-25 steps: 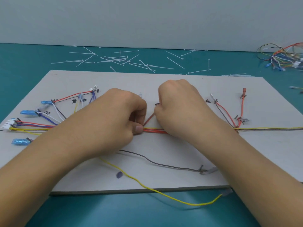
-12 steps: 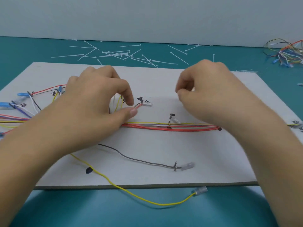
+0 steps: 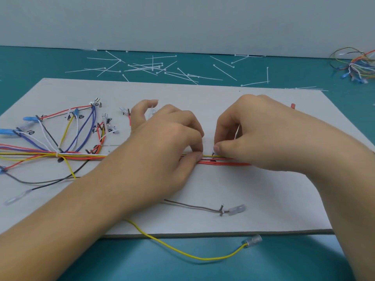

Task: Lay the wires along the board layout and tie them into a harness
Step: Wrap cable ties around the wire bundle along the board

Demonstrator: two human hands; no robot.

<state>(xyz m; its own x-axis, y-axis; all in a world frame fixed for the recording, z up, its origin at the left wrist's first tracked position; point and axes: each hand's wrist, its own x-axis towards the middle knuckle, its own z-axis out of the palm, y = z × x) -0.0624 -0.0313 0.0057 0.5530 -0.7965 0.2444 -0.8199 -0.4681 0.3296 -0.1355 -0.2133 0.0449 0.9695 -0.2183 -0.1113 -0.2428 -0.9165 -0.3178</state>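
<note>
On the pale grey flat board, near its middle, the horizontal bundle of red, yellow and white wires runs along the layout line, and both hands meet over it. The left hand pinches the bundle between thumb and curled fingers, I think to keep the wires pressed together so that they do not spread. The right hand, just beside it, also has curled fingers and holds a thin white plastic cable tie, its thumb tip touching the bundle; it seems the tie is being passed around the wires at this place. Further left, one small white tie knot already closes the bundle where coloured branches fan out to their blue terminals. A yellow wire with a clear terminal hangs over the near edge onto the teal table mat, and a grey-brown wire lies loose on the board; both are probably not routed yet. Many loose white cable ties lie behind the board, near enough for the next knots.
</note>
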